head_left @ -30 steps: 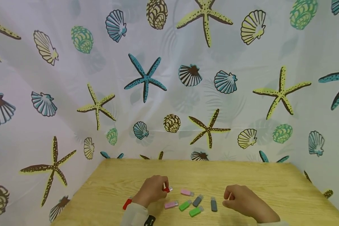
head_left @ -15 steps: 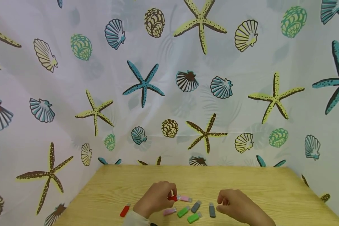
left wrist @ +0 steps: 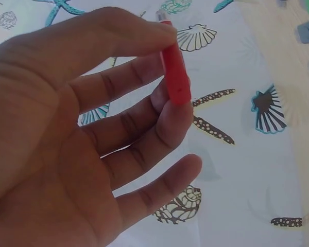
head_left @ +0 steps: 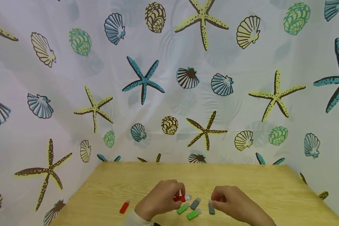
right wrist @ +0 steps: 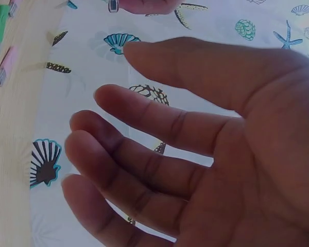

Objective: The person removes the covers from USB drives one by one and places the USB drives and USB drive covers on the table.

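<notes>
One red USB stick (left wrist: 176, 72) is clamped in a person's left hand (head_left: 162, 200), pinched between the thumb and fingertips, with the little finger standing free of it. In the head view its metal plug (head_left: 188, 197) points right, near the middle of a pale wooden tabletop (head_left: 243, 175). The right hand (head_left: 230, 201) holds nothing — its thumb and fingers are apart, the fingers gently bent. From the head camera it overlaps the edge of a dark grey stick (head_left: 211, 208) just to its left. Farther left lies another grey stick (head_left: 195, 204), and close by are two green ones: a nearer green stick (head_left: 193, 214) and, slightly left and farther back, a second green stick (head_left: 182, 209). Another red stick (head_left: 124, 207) lies by itself at the left, well apart from the group, its plug toward the far side. A pink stick (right wrist: 7, 64) shows in the right wrist view, resting on the tabletop. A pale sleeve (head_left: 137, 219) covers the left forearm. White cloth (head_left: 164, 103) hangs along the far, left and right sides — printed with blue, yellow, green and brown starfish and shells.
</notes>
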